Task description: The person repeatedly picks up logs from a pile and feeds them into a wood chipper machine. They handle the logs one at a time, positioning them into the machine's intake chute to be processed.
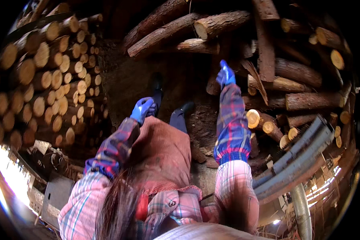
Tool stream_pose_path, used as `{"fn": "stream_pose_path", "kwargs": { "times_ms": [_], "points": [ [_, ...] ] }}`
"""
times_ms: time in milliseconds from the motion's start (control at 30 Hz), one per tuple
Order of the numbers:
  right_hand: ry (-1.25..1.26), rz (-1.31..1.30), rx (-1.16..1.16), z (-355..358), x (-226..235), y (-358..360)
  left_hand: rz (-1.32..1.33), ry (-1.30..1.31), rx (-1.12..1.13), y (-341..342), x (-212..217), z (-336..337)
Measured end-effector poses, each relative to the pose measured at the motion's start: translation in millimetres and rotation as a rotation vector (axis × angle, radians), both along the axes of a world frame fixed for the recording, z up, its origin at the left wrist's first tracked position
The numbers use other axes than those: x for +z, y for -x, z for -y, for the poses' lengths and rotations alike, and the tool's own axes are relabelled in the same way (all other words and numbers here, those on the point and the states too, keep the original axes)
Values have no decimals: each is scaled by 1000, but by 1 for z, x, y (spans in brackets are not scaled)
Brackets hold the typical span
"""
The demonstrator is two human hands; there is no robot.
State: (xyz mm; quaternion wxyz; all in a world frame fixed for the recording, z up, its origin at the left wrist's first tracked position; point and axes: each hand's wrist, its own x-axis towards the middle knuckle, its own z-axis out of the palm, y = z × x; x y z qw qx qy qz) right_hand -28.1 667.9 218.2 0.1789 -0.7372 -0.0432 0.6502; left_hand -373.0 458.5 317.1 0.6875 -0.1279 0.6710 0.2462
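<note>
My left hand [143, 110], in a blue glove, hangs over the top of a reddish-brown apron [160, 146]. Its fingers are curled in, and nothing shows in them. My right hand [226, 76], also blue-gloved, reaches ahead on the right. One of its fingers points away from me while the others bend to the left; no held thing is visible. Just beyond and beside this hand lie a split piece of wood [255, 80] with a pointed end and an upright-looking bark-covered log [266, 56]; the hand appears apart from both.
A tall stack of cut logs [57, 79] fills the left side. Bark-covered logs [164, 34] lie across the far side, and a loose heap of logs [304, 102] is at right. Nearer on the right are curved grey metal channels [296, 154] and a pipe [301, 208].
</note>
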Motion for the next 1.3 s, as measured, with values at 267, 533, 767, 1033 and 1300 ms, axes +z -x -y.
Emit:
{"fn": "stream_pose_path", "kwargs": {
  "times_ms": [267,533,767,1033,1300],
  "points": [
    [83,597,238,-77,-166,-21,464,13,243,40,-117,36],
    [135,-8,-314,108,-82,47,242,-23,288,-70,-181,-34],
    [363,-679,-652,251,-6,161,35,-142,194,-51,-173,-14],
    [382,-1368,-558,275,102,107,354,1,-93,-73,50,58],
    [-354,-718,-355,253,289,27,62,-559,-525,-181,216,65]
  ]
}}
